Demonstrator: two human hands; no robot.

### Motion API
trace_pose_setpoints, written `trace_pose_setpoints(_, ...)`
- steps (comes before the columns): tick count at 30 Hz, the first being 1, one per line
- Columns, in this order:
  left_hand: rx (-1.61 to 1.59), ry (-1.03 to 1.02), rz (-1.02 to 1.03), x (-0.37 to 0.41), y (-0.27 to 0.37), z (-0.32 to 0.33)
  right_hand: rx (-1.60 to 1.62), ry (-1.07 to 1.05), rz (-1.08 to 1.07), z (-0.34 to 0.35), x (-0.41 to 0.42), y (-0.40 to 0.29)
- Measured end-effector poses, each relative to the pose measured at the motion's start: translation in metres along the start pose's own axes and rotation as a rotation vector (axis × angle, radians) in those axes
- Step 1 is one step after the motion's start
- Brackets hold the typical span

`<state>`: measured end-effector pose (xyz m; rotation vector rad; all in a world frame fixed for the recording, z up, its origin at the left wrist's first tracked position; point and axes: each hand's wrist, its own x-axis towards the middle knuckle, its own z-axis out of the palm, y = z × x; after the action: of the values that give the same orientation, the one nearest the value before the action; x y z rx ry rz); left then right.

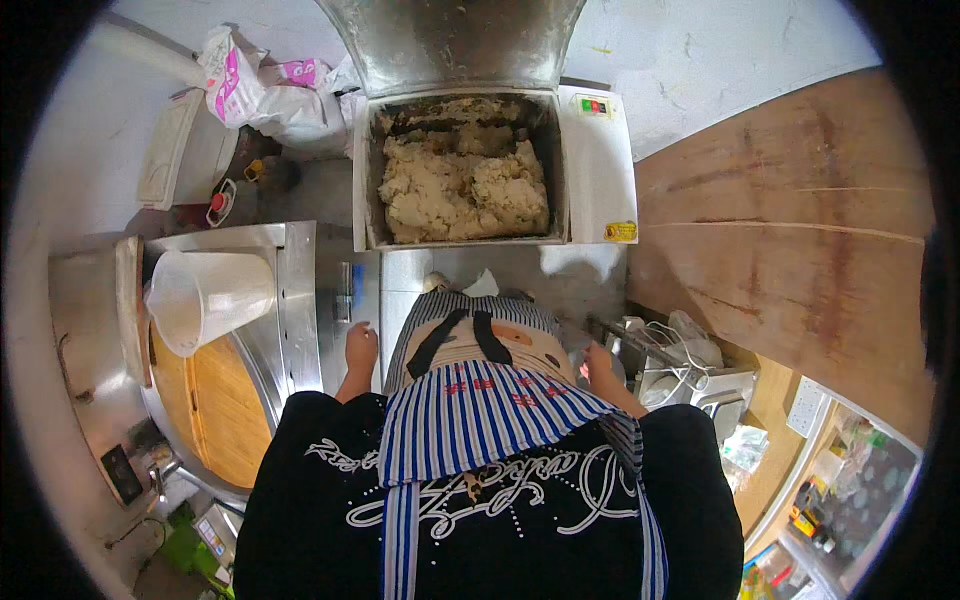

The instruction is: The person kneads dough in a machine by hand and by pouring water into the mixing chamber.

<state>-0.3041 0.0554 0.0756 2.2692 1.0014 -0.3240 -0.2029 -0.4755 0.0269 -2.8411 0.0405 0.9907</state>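
My left hand [362, 345] hangs at my left side, next to the striped apron [487, 427] and near a steel counter; it holds nothing that I can see. My right hand [597, 360] is low at my right side, by the apron's edge. Something translucent with red on it lies beside its fingers, and whether the hand holds it is not plain. In front of me stands a dough mixer [600, 169] with its steel lid [457, 45] raised. Rough, lumpy dough [465, 187] fills much of its tub. Green and red buttons sit on its right side.
A translucent plastic bucket [232, 289] lies tilted on a round wooden cover [217, 405] at left. White sacks [277, 97] and a lidded bin [180, 150] stand at the back left. A brown wooden panel [780, 225] and a steel rack with cables [690, 367] are at right.
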Motion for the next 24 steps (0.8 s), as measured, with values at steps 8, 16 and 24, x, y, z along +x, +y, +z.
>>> trace_pose_setpoints(8,0.059,0.407,0.579,0.103,0.158,-0.038,0.322,-0.094,0.234,-0.019,-0.047,-0.120)
trace_pose_setpoints(16,0.290,0.450,0.675,0.209,0.192,-0.048,0.878,-0.159,0.436,-0.025,-0.056,-0.167)
trace_pose_setpoints(24,0.585,0.546,0.712,0.297,0.263,-0.076,0.750,-0.136,0.348,-0.020,-0.064,-0.198)
